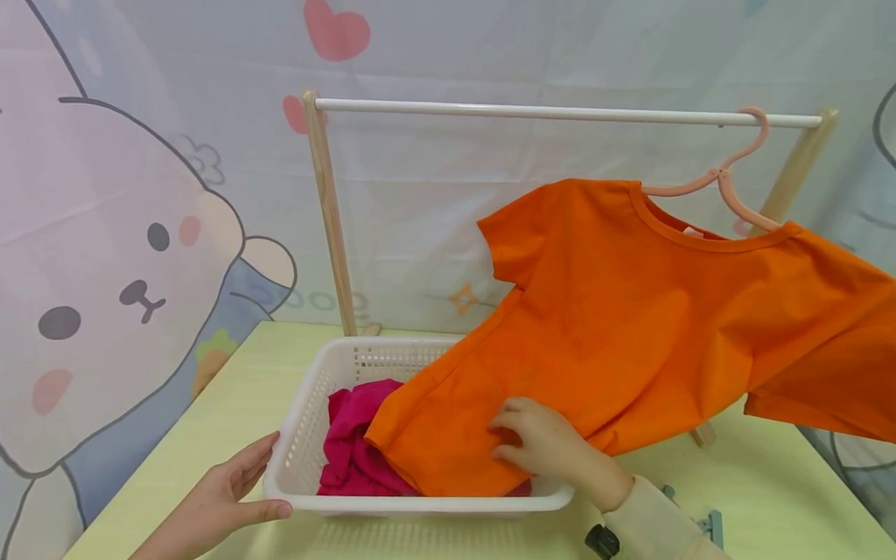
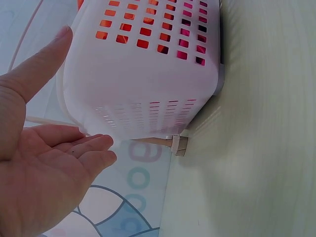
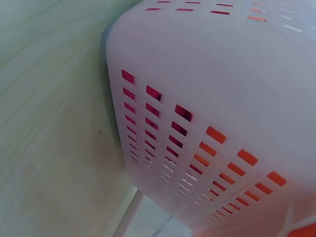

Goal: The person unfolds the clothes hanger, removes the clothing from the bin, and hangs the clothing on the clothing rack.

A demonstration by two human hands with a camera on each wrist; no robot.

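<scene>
1. Nearest, the left hand (image 1: 227,494) is at the corner of the white basket (image 1: 420,505), fingers fairly straight, thumb parted from them. It looks like steadying, no firm grip.
2. Just beyond, the right hand (image 1: 539,437) is on the orange shirt (image 1: 630,311), fingers loosely bent, thumb and forefinger apart; no pinched cloth shows.
3. The hem lies in the basket over a pink garment (image 1: 357,447). I'd call this step handling the shirt's lower end; the next move seems to need a surer hold there, basket kept steady.
4. Farther back, the shirt slants up to a hanger (image 1: 720,173) hooked over the rail (image 1: 532,111); whether both shoulders are on it, I can't tell.
5. Now the views: left wrist gives us the open palm, hidden from the head; right wrist shows basket wall, no hand.
</scene>
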